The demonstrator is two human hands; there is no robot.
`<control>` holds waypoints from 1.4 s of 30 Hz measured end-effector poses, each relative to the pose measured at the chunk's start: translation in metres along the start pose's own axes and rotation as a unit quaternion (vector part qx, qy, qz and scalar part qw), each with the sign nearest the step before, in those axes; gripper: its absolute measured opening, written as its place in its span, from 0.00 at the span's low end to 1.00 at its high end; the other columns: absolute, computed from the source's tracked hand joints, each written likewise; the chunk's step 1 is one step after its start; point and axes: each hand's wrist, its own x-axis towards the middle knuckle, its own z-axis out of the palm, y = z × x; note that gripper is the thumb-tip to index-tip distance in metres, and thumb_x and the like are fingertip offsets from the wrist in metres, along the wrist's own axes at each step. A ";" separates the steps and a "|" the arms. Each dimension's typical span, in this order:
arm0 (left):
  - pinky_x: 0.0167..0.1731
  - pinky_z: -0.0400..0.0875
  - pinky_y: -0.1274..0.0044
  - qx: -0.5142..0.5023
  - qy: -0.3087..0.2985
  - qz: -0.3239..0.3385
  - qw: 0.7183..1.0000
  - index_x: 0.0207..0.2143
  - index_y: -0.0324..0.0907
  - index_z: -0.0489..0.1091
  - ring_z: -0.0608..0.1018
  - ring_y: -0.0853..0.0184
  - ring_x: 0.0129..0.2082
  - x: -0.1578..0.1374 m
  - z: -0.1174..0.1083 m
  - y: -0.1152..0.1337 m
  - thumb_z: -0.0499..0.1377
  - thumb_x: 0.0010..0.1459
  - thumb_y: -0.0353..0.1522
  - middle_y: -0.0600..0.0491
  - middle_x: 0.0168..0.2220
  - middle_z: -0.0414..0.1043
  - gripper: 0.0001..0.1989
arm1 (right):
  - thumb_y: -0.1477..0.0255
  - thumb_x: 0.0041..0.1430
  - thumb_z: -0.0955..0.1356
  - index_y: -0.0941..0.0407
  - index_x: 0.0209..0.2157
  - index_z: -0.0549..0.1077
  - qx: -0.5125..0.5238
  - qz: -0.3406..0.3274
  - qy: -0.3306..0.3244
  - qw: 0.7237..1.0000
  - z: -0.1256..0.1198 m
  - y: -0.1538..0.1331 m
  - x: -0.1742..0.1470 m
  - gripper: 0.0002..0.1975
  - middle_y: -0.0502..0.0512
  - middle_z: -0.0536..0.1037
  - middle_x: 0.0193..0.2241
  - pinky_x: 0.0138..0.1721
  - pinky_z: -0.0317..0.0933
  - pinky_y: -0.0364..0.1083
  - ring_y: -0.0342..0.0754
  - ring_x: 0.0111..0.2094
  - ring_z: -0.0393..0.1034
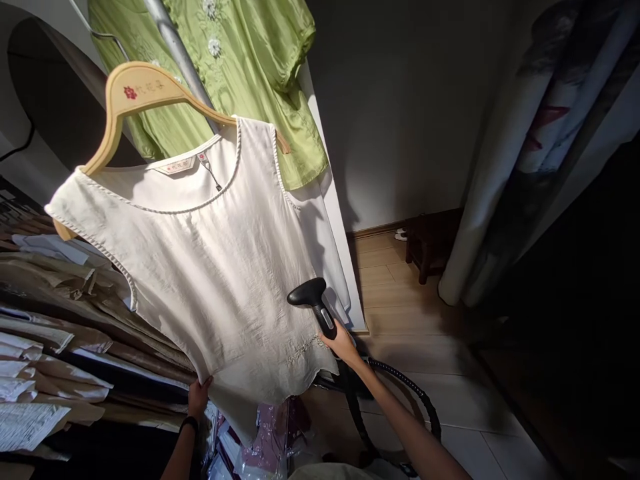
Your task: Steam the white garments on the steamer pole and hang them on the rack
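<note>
A cream sleeveless top (220,247) hangs in front of me on a wooden hanger (143,87). My left hand (199,398), with a dark band at the wrist, is closed on the side edge of the top near its hem. In my right hand (343,343) is the handle of a black garment steamer head (310,293), held over the lower right part of the top. Whether the head touches the cloth I cannot tell. Embroidery (303,348) runs along the hem below the steamer head. A ribbed black hose (410,383) curves behind my right forearm.
Behind the top hang a light green blouse (240,60) and a metal pole (175,47). Packed garments (55,333) fill the left side. Plastic-wrapped clothes (265,443) lie below. A dark wooden stool (433,240) stands by a patterned curtain (500,173) on the wooden floor (425,313).
</note>
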 end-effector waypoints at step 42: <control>0.27 0.67 0.73 -0.123 -0.023 -0.019 0.992 0.19 0.38 0.69 0.73 0.58 0.29 -0.026 0.031 0.018 0.65 0.35 0.51 0.49 0.21 0.71 0.24 | 0.67 0.49 0.65 0.51 0.32 0.57 -0.129 -0.093 0.052 0.986 0.003 -0.102 0.007 0.11 0.51 0.70 0.25 0.32 0.56 0.45 0.50 0.29 0.66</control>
